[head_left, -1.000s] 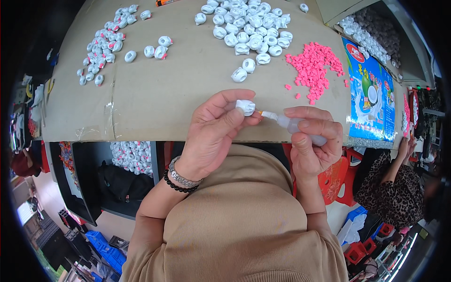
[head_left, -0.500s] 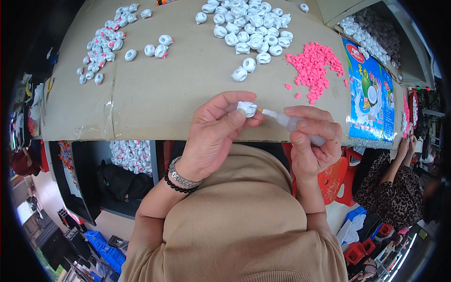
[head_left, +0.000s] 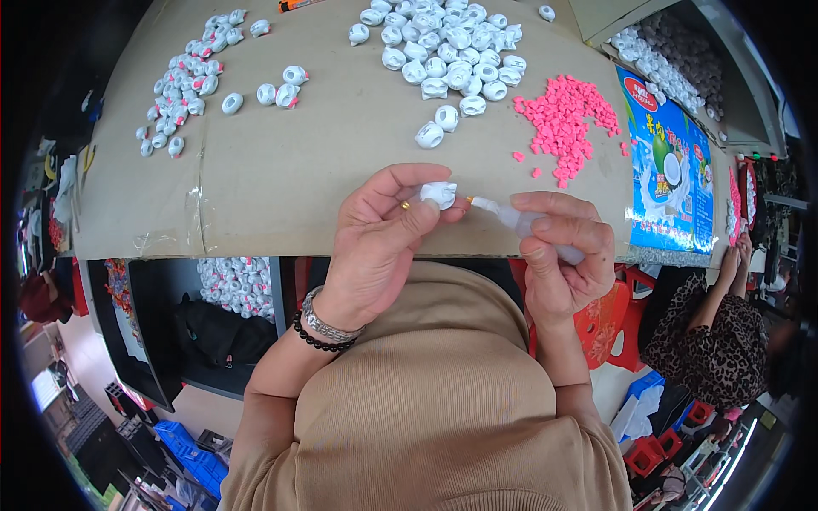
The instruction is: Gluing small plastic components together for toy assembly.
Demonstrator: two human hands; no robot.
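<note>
Between the thumb and fingers of my left hand (head_left: 375, 230) is a small white plastic piece (head_left: 439, 195), held above the table's near edge. My right hand (head_left: 567, 251) grips a translucent squeeze bottle (head_left: 530, 225) with a thin tip pointing left. That tip sits just right of the white piece, close to my left fingertips; whether it touches anything I cannot tell. Beyond my hands lies a heap of similar white pieces (head_left: 460, 53). To its right is a pile of small pink pieces (head_left: 567, 123).
White pieces with pink bits (head_left: 183, 89) lie scattered at the table's (head_left: 281, 187) left. A blue printed sheet (head_left: 669, 162) covers its right side, near a box of white pieces (head_left: 652, 64). An open drawer (head_left: 230, 341) holds more pieces and a black bag. Another person (head_left: 711, 332) sits at right.
The white piece has turned slightly in my left fingers and shifted a little left. The bottle tip is now a bit farther from it.
</note>
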